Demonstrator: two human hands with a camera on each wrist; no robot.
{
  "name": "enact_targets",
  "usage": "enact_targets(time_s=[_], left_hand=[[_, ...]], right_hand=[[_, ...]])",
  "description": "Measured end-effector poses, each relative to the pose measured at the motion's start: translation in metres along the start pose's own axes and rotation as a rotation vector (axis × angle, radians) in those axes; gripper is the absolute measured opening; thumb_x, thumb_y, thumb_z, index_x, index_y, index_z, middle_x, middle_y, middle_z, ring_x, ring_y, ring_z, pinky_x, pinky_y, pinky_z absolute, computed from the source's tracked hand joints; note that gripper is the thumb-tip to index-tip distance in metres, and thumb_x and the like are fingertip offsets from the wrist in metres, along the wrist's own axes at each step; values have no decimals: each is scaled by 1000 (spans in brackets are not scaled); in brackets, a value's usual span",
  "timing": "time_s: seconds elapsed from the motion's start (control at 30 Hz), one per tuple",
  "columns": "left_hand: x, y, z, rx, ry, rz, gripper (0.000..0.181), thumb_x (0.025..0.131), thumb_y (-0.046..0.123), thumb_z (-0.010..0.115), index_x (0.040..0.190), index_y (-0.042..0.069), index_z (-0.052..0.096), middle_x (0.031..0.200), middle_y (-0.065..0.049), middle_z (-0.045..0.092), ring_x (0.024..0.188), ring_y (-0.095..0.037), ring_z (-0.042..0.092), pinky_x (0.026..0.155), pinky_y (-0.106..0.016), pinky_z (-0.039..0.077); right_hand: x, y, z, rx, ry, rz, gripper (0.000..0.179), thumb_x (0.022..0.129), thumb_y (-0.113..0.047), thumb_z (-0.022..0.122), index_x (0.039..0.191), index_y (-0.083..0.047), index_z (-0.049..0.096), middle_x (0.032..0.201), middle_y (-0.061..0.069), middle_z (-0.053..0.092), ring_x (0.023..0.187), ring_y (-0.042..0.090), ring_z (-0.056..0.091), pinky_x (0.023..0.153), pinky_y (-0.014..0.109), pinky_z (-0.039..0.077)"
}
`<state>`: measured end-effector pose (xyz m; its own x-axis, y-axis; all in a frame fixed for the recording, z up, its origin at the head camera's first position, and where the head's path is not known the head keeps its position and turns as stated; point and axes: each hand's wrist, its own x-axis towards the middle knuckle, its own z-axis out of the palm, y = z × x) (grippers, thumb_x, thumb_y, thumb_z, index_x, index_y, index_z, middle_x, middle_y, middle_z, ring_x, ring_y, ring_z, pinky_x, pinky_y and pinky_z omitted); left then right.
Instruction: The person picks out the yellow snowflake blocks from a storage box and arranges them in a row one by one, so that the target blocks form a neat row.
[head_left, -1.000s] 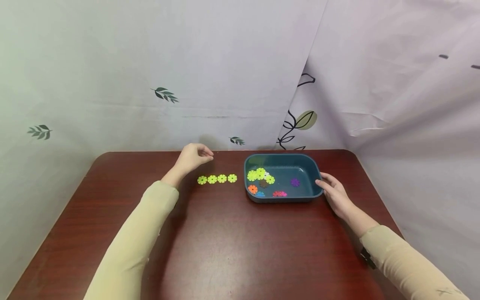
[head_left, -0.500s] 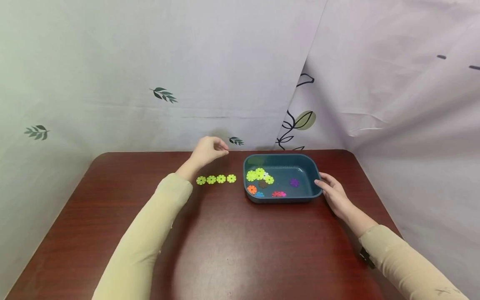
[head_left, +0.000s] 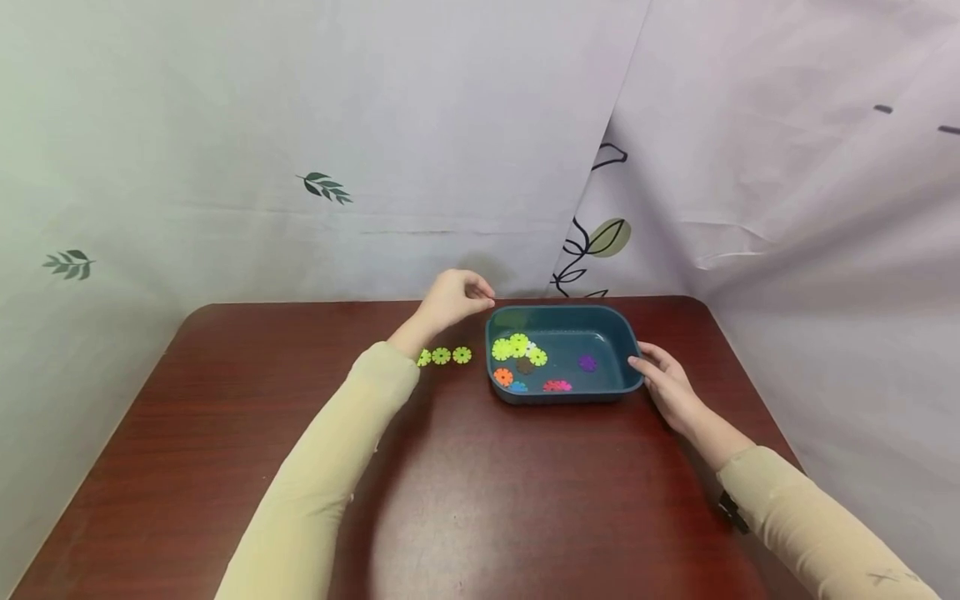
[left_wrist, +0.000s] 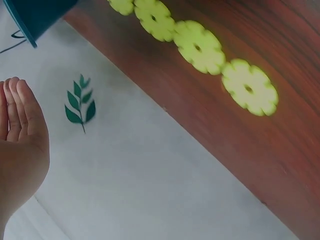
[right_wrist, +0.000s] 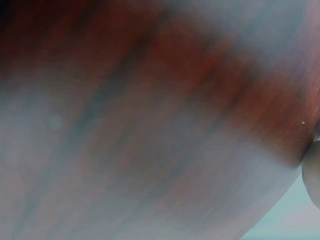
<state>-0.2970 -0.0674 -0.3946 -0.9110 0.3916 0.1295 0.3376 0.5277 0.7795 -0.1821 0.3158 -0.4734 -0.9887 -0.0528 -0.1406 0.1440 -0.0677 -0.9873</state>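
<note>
A dark blue rectangular plastic bin (head_left: 562, 396) stands at the back of the table. My right hand (head_left: 671, 392) grips its right end, thumb over the rim and fingers along the outside. Over the bin's back left corner hovers my left hand (head_left: 459, 298), fingers loosely bent and nothing seen in them. Inside the bin lie several notched flower-shaped discs: yellow-green discs (head_left: 519, 345), an orange disc (head_left: 503, 377), a purple disc (head_left: 587, 363) and others. Left of the bin runs a row of yellow-green discs (left_wrist: 200, 47), partly hidden by my left wrist in the head view.
The brown wood-grain table (head_left: 525, 483) ends at the back against a pale curtain (head_left: 420, 150) with leaf prints. Another curtain closes off the right side. The right wrist view shows mostly blurred tabletop.
My left hand has moved right, from above the disc row to the bin's back left corner, and its sleeve now covers the row's left end. My right hand has stayed on the bin.
</note>
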Motion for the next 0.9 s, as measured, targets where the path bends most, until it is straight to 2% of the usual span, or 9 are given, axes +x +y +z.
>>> enact_targets(time_s=[0.3,0.67,0.9], left_hand=[[5,11,29,-13,-67,6,9,98,12,77,104,6,80,105,-11,78,98,-25,73,89,-38,61],[5,17,62,8,-118,8,7,96,10,79,102,6,80,100,-10,80,94,-22,74,84,-31,61],[7,17,80,50,-162,5,7,95,10,80,101,5,79,99,-9,80,95,-21,76,87,-30,62]], right_hand=[[0,0,-1,-21,4,16,30,109,-13,58,137,-8,48,113,-16,67,102,-3,66,91,10,54],[-1,1,1,-7,-6,14,33,109,-11,58,140,-4,47,114,-15,68,102,-3,67,91,10,54],[-1,0,2,-9,-9,18,33,109,-12,58,140,-5,46,114,-15,68,102,-3,67,91,11,55]])
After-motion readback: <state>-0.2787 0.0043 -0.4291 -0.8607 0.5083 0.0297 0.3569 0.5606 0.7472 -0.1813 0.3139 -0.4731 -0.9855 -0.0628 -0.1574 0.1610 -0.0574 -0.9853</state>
